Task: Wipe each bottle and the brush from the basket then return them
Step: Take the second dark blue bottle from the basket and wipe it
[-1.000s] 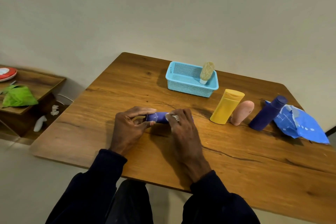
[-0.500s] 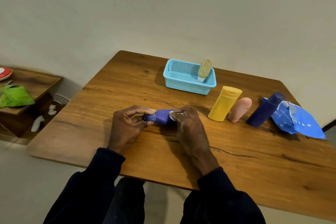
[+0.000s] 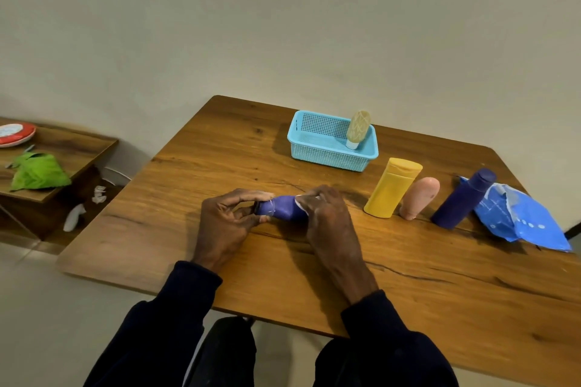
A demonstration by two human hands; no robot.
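Purple bottle (image 3: 287, 209) lies between left hand (image 3: 224, 225) and right hand (image 3: 330, 220) fingers (image 3: 311, 198).

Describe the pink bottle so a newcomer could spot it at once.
On the wooden table, right of the light blue basket, three bottles stand in a row. The pink bottle is the middle one, between the yellow bottle and the dark blue bottle. It alone is short and round-topped.

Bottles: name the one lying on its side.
The purple bottle, gripped by the left hand and right hand, lies flat; the yellow bottle, pink bottle and dark blue bottle stand.
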